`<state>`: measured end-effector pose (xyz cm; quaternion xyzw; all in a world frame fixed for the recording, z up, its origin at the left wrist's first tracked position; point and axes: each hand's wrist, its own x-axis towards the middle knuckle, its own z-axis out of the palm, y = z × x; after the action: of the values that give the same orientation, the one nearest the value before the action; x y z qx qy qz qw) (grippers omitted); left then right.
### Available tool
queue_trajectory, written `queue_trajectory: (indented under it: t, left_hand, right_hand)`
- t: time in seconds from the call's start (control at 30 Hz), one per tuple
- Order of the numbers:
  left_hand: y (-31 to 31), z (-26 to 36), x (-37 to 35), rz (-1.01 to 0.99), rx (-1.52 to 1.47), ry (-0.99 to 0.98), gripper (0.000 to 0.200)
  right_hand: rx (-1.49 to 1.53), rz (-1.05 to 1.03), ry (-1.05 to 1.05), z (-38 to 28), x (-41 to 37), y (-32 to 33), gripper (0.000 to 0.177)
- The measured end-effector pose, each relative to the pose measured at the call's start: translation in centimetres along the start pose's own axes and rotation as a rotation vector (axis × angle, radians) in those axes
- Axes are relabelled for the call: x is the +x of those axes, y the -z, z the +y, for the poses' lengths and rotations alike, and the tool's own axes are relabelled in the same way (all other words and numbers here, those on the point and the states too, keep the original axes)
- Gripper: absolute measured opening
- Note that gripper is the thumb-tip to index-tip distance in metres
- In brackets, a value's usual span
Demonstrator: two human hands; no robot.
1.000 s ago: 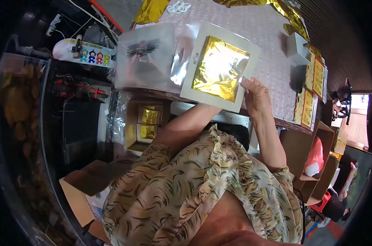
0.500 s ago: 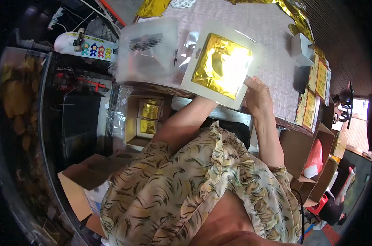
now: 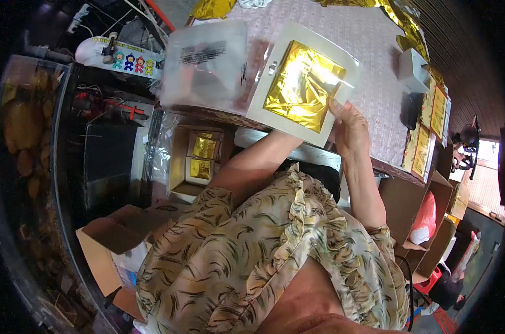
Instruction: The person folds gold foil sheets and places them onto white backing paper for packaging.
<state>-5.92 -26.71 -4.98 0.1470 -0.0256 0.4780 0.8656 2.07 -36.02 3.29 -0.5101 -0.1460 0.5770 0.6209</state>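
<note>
Head cam: right hand [image 3: 350, 131] pinches gold-foil card [image 3: 302, 83] corner, prob. steadying it beside clear bag [image 3: 208, 67] over bench [image 3: 369, 44]; left hand hidden, grip can't tell.

Open cardboard box [image 3: 177, 164], small white box [image 3: 413, 68], red bag [image 3: 425, 214]

No readable text anywhere. The clear bag [image 3: 208, 64] has a black print block near its top, too blurred to make out. The white board [image 3: 121, 55] at upper left has a row of cartoon figures with a line of lettering above them, too small to read.
</note>
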Motion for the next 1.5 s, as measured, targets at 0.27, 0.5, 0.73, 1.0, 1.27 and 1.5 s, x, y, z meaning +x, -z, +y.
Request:
queue_trajectory:
  t: [0.27,0.5,0.73,1.0,1.27,1.5]
  left_hand:
    - [0.1,2.3,0.1,-0.149,1.2,-0.097,0.057]
    - [-4.6,14.3,-2.0,0.127,0.885,-0.027,0.049]
    - [-7.6,16.6,-0.2,-0.356,1.469,0.006,0.065]
    - [-8.4,17.0,-1.1,-0.28,1.278,0.236,0.077]
    - [-5.8,12.6,-1.1,-0.116,0.553,-0.045,0.067]
    - [-1.3,4.7,-2.9,-0.153,-0.353,0.284,0.069]
  right_hand:
    - [0.079,-0.118,-0.01,-1.4,0.7,2.4,0.028]
    - [0.042,-0.037,0.009,-4.0,0.0,5.2,0.037]
    - [0.026,-0.086,-0.006,-3.9,-0.1,5.8,0.027]
    - [0.029,-0.102,-0.015,-3.1,0.0,7.0,0.021]
    - [0.022,-0.092,-0.026,-2.7,-0.3,6.8,0.022]
    - [0.027,-0.101,-0.055,-1.1,0.3,6.4,0.024]
